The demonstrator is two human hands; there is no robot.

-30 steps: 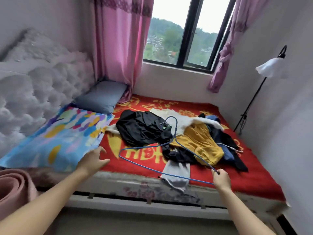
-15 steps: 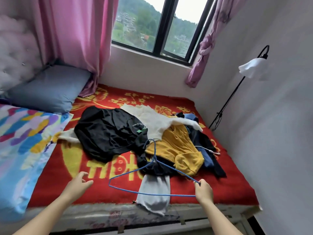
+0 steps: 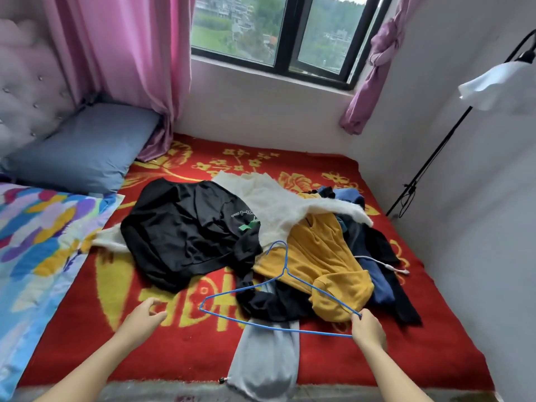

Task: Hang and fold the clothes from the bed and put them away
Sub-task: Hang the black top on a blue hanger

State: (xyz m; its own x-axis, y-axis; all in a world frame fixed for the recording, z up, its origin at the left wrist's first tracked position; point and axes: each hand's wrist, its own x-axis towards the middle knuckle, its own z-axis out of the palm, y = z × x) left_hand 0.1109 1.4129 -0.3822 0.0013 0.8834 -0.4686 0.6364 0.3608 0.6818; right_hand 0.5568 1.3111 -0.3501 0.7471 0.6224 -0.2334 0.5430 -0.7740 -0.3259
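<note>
Right hand (image 3: 367, 329) is gripping blue hanger (image 3: 278, 329) over clothes pile (image 3: 304, 250) on bed (image 3: 435, 343); left hand (image 3: 143, 317) is hovering, grip released.

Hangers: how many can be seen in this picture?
1. The blue hanger is held at its right corner by the right hand, above the near edge of the clothes. More may be hidden under the clothes.

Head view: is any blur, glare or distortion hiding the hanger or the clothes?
Head view: soft daylight from the window, no glare or hard shadows on the bed; hanger and clothes sharp at the centre; wide-angle stretch at the edges makes the walls and lamp lean; sky slightly blown out.
</note>
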